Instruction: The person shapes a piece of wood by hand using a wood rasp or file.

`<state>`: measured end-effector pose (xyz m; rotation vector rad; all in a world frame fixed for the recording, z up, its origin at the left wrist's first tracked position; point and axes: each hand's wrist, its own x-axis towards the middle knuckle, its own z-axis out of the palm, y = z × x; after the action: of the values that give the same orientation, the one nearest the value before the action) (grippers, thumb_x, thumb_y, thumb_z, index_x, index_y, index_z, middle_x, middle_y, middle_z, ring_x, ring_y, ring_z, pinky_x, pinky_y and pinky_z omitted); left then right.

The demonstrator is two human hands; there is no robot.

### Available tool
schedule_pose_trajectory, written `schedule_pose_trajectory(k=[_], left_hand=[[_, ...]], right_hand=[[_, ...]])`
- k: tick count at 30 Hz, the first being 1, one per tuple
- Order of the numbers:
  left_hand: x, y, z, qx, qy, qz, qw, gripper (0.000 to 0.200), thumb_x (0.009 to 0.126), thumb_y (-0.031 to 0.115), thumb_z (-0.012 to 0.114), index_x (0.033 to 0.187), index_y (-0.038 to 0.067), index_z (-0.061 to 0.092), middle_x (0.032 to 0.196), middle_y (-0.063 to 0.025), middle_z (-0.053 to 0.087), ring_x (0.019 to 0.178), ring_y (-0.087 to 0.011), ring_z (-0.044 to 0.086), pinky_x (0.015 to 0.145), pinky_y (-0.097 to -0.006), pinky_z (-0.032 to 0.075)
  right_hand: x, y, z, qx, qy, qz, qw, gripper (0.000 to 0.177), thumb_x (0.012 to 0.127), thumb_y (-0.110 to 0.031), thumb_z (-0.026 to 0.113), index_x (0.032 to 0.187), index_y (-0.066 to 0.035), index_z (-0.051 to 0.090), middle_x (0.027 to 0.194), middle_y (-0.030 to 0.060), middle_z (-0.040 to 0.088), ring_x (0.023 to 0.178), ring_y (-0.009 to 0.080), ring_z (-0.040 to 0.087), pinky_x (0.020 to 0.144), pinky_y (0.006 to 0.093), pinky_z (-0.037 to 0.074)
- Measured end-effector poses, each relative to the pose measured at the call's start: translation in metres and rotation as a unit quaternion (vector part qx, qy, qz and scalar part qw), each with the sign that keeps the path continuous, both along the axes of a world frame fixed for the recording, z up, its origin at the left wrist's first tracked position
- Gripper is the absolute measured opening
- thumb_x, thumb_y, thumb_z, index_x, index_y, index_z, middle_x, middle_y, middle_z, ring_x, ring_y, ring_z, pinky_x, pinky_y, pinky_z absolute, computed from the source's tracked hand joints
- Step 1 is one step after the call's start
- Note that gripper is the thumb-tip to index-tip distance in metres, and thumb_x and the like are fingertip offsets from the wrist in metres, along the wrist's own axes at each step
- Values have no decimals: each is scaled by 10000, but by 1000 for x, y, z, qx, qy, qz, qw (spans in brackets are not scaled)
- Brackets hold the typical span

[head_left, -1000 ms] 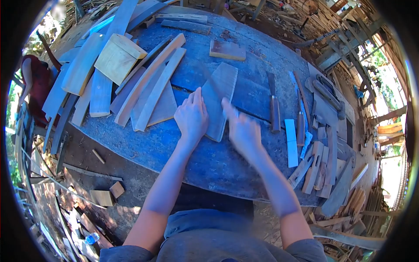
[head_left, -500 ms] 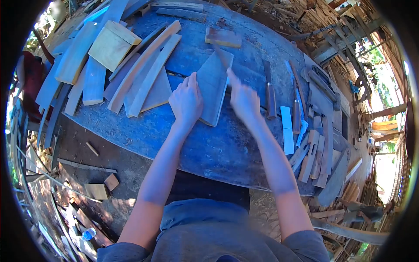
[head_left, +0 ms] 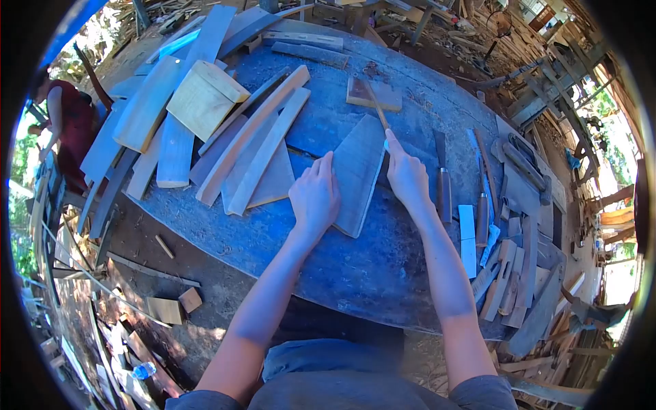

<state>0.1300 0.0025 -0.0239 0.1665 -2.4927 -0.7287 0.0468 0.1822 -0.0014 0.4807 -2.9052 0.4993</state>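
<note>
A flat, angular wooden board (head_left: 361, 179) lies on the blue-lit worktable, its pointed end away from me. My left hand (head_left: 316, 195) is closed at the board's left edge, fingers together and pressing it down. Just off the board's right edge, my right hand (head_left: 408, 176) is wrapped round a slim, knife-like tool (head_left: 378, 109). Its narrow blade points away from me and overlaps a small wooden block (head_left: 374, 95) in this view; the handle is mostly hidden in the fist. A wooden-handled chisel (head_left: 444, 184) lies to the right of that hand.
Long planks and curved strips (head_left: 256, 137) cover the table's left side, with a pale thick block (head_left: 205, 96) among them. More tools and slotted wood pieces (head_left: 502, 273) crowd the right side. A person in dark red (head_left: 72, 130) stands at the far left.
The whole view has shifted, so the table sits lower and further right. The tool in my right hand has turned from its broad face to a thin edge; my left hand stays on the board.
</note>
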Motion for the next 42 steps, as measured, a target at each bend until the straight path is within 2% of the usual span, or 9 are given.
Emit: schedule_pose_trajectory(k=[8, 10, 12, 15, 21, 26, 35, 39, 42], left_hand=[[-2, 2, 2, 5, -2, 2, 1000, 295, 994, 167, 482, 1244, 70, 605, 1046, -125, 691, 899, -329, 683, 727, -427, 550], [-3, 0, 0, 6, -3, -8, 1000, 294, 996, 168, 480, 1245, 74, 605, 1046, -123, 693, 892, -331, 684, 726, -426, 551], [-1, 1, 0, 9, 18, -5, 1000, 290, 1002, 166, 475, 1244, 79, 608, 1050, -121, 699, 873, -339, 688, 722, -426, 551], [1, 7, 8, -6, -21, 17, 1000, 297, 945, 115, 541, 1221, 32, 614, 1046, -117, 704, 856, -295, 698, 690, -416, 554], [-1, 6, 2, 0, 19, 12, 1000, 295, 953, 133, 536, 1219, 37, 618, 1049, -116, 706, 847, -298, 701, 693, -416, 560], [0, 6, 2, -3, 12, 8, 1000, 284, 962, 146, 528, 1208, 43, 627, 1048, -120, 711, 849, -306, 701, 694, -422, 559], [-3, 5, 0, 15, -20, 23, 999, 281, 1004, 205, 488, 1225, 128, 644, 1115, -98, 714, 885, -311, 709, 742, -421, 566], [-2, 5, 0, -1, 18, 9, 1000, 260, 969, 160, 522, 1180, 79, 649, 1044, -105, 720, 831, -322, 704, 679, -439, 553], [0, 12, 2, 0, 22, 35, 999, 256, 968, 165, 524, 1172, 76, 653, 1039, -102, 720, 829, -324, 704, 674, -440, 553]], right_hand=[[90, 8, 5, -6, -51, 55, 997, 541, 943, -121, 458, 1472, -232, 436, 798, 224, 676, 745, 461, 673, 666, 546, 544], [40, 11, -6, -9, 25, 37, 999, 529, 946, -115, 454, 1466, -212, 438, 805, 225, 680, 751, 456, 673, 662, 548, 541], [1, -2, 10, -10, -41, -21, 999, 512, 958, -117, 455, 1466, -179, 430, 831, 230, 690, 740, 432, 677, 640, 541, 541], [6, -7, 2, -5, -5, -23, 1000, 533, 953, -112, 470, 1477, -187, 412, 805, 230, 683, 726, 424, 681, 631, 522, 550], [116, 7, 11, 53, -82, 66, 993, 641, 917, -133, 504, 1521, -294, 364, 792, 245, 657, 677, 435, 685, 628, 559, 565], [6, -4, 4, 12, -2, -13, 1000, 479, 988, -140, 414, 1464, -191, 430, 762, 228, 674, 723, 434, 676, 651, 528, 552], [117, 12, 2, 59, -35, 62, 996, 628, 921, -136, 496, 1516, -296, 374, 768, 204, 648, 644, 410, 683, 601, 546, 566], [14, 1, 4, 18, -24, -24, 999, 540, 954, -117, 442, 1480, -235, 416, 791, 233, 668, 736, 427, 680, 670, 534, 548], [13, -3, 2, 4, -16, -35, 999, 525, 963, -141, 443, 1477, -246, 424, 799, 255, 669, 759, 441, 677, 684, 557, 538]])
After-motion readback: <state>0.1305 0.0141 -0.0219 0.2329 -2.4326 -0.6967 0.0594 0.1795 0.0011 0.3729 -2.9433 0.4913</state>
